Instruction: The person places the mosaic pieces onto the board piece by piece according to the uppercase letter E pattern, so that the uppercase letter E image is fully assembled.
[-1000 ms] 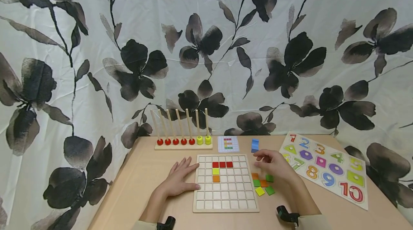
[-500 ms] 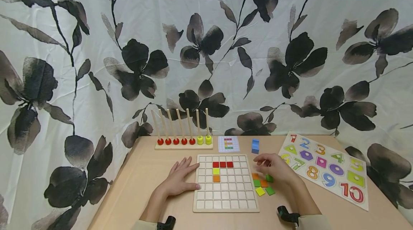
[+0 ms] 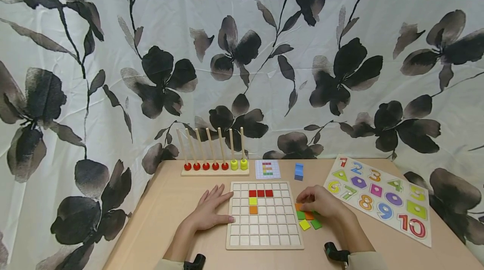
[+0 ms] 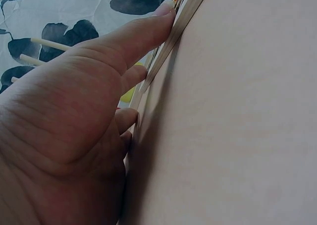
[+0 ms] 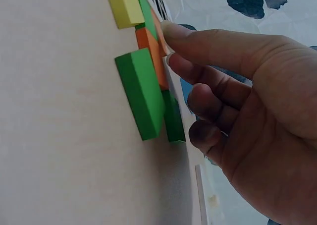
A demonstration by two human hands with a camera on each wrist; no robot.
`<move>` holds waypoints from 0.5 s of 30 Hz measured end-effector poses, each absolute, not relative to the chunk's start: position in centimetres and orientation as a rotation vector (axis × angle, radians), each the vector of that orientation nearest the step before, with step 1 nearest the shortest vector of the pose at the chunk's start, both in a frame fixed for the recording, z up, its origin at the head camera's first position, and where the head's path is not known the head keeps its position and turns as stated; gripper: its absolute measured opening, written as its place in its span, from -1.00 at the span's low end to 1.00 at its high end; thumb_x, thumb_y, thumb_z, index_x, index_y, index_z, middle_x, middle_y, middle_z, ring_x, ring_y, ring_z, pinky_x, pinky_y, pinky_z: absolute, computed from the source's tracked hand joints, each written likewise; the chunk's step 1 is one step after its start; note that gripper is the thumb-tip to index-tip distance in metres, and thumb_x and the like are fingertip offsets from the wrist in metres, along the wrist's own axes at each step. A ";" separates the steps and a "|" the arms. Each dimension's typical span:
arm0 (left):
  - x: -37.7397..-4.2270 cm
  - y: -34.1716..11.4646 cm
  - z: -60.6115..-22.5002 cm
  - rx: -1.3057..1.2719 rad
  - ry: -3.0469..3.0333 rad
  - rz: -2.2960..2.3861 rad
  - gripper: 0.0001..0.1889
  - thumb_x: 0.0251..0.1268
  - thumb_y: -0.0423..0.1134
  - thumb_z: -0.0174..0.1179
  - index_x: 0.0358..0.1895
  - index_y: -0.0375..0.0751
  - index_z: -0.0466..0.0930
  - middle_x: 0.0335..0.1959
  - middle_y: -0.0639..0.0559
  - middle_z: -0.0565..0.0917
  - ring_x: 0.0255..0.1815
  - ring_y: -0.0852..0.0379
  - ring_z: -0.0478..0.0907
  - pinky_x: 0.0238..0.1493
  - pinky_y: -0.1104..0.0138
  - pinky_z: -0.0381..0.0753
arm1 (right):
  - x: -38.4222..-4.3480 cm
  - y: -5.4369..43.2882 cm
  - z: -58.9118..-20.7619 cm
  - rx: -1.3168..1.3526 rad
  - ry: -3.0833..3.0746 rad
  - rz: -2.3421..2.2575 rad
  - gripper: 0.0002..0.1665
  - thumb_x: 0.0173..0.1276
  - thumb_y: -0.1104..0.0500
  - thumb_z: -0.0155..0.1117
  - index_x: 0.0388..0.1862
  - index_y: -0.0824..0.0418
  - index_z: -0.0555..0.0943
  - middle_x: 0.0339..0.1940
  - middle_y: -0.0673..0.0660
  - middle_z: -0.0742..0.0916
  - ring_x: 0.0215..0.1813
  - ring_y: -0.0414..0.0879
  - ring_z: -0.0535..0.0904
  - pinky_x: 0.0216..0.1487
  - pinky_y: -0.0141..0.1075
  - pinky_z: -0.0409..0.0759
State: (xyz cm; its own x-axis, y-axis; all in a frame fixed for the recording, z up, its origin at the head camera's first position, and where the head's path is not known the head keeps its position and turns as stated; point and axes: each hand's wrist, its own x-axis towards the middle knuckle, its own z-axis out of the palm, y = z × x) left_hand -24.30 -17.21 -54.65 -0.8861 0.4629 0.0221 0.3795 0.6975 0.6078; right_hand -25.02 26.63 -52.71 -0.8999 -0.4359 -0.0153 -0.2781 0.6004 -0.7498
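Note:
A pale wooden grid board [image 3: 260, 246] lies flat in the middle of the table. On it are three red tiles [image 3: 261, 193] in a row, with a yellow tile [image 3: 253, 201] and an orange tile [image 3: 253, 210] below the leftmost. My left hand [image 3: 209, 213] rests spread at the board's left edge, thumb and fingertips touching the rim. Right of the board my right hand [image 3: 321, 202] reaches over loose tiles, thumb and forefinger right at an orange tile [image 3: 298, 206]; I cannot tell whether they pinch it. Green tiles [image 5: 141, 93] and a yellow tile [image 3: 304, 224] lie just below that hand.
A peg stand [image 3: 215, 172] with red and yellow beads is at the back left. Beside it lie a pattern card [image 3: 267, 176] and blue blocks [image 3: 298, 172]. A number-and-shape puzzle board [image 3: 425, 236] lies at the right. A floral curtain [image 3: 280, 93] hangs behind the table.
My right hand has come down and slightly toward me, from above the pile to the orange tile, covering a green tile. The left hand stays at the board's edge.

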 end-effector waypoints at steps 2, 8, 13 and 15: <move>-24.3 -17.2 -54.6 0.693 2.769 0.949 -0.09 0.17 0.31 0.42 0.57 0.05 0.38 0.71 -0.25 0.04 0.75 -0.28 -0.18 0.66 -0.25 -0.35 | -25.0 26.6 -52.7 -0.610 2.625 -1.183 -0.79 0.34 0.23 0.49 -0.05 0.16 0.79 -0.20 0.01 0.75 -0.27 -0.13 0.51 -0.27 -0.42 0.54; -24.3 -17.1 -54.7 0.691 2.774 0.946 -0.09 0.17 0.31 0.42 0.56 0.06 0.39 0.71 -0.24 0.05 0.75 -0.28 -0.17 0.66 -0.25 -0.34 | -24.9 26.5 -52.7 -0.600 2.604 -1.183 -0.79 0.34 0.24 0.49 -0.05 0.16 0.80 -0.21 0.02 0.73 -0.26 -0.11 0.50 -0.28 -0.41 0.51; -24.3 -17.1 -54.8 0.688 2.776 0.948 -0.09 0.16 0.31 0.42 0.56 0.04 0.39 0.71 -0.24 0.06 0.75 -0.27 -0.17 0.67 -0.24 -0.33 | -25.0 26.5 -52.6 -0.580 2.609 -1.172 -0.79 0.35 0.24 0.48 -0.05 0.14 0.81 -0.22 0.00 0.72 -0.25 -0.11 0.51 -0.28 -0.41 0.53; -24.3 -17.1 -54.7 0.689 2.772 0.950 -0.09 0.16 0.31 0.42 0.56 0.04 0.39 0.71 -0.24 0.05 0.75 -0.28 -0.17 0.67 -0.24 -0.34 | -25.0 26.5 -52.6 -0.589 2.611 -1.169 -0.80 0.35 0.24 0.48 -0.05 0.14 0.81 -0.22 0.00 0.73 -0.24 -0.11 0.51 -0.26 -0.41 0.53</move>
